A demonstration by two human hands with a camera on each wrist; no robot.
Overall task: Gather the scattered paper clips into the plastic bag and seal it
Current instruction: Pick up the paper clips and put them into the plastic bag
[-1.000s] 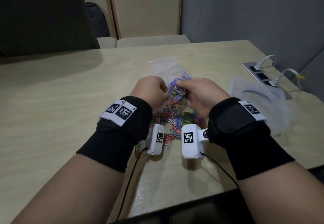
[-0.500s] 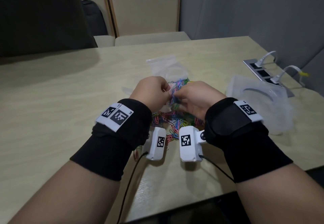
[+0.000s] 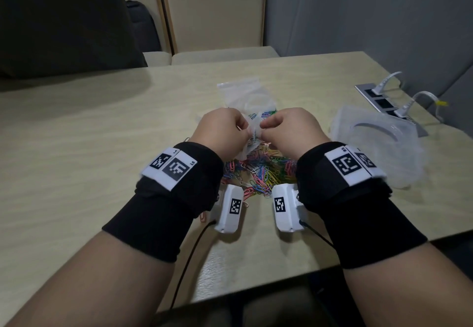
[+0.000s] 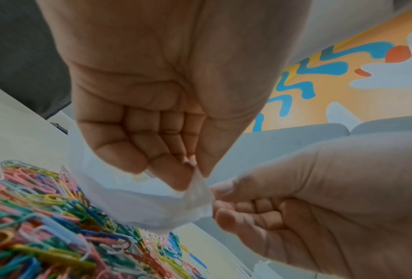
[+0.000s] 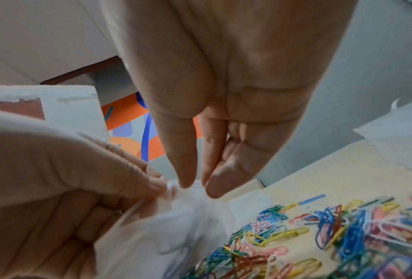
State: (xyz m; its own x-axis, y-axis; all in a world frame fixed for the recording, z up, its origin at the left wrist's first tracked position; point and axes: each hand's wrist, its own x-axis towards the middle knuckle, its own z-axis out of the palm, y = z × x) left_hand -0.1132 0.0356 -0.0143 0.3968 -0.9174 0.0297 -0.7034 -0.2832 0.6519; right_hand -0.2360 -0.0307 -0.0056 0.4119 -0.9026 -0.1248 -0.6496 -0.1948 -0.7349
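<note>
My two hands hold a small clear plastic bag (image 3: 252, 134) between them, lifted over the heap of coloured paper clips (image 3: 261, 173) on the table. My left hand (image 3: 230, 129) pinches one side of the bag's top edge between thumb and fingers (image 4: 173, 175). My right hand (image 3: 279, 126) pinches the opposite side with thumb and forefinger (image 5: 188, 175). In the right wrist view the bag (image 5: 176, 226) hangs crumpled, and faint clip outlines show through its film. The clips (image 5: 343, 226) lie spread below and to the right.
A second clear bag (image 3: 240, 91) lies flat beyond my hands. At the right sits a clear plastic container (image 3: 378, 147), with a power socket strip and white cables (image 3: 381, 96) behind it. Two chairs (image 3: 215, 19) stand at the table's far edge.
A second ago my right hand held a bunch of clips at the bag's mouth. That bunch has left its fingers, and the hand now pinches the bag's edge.
</note>
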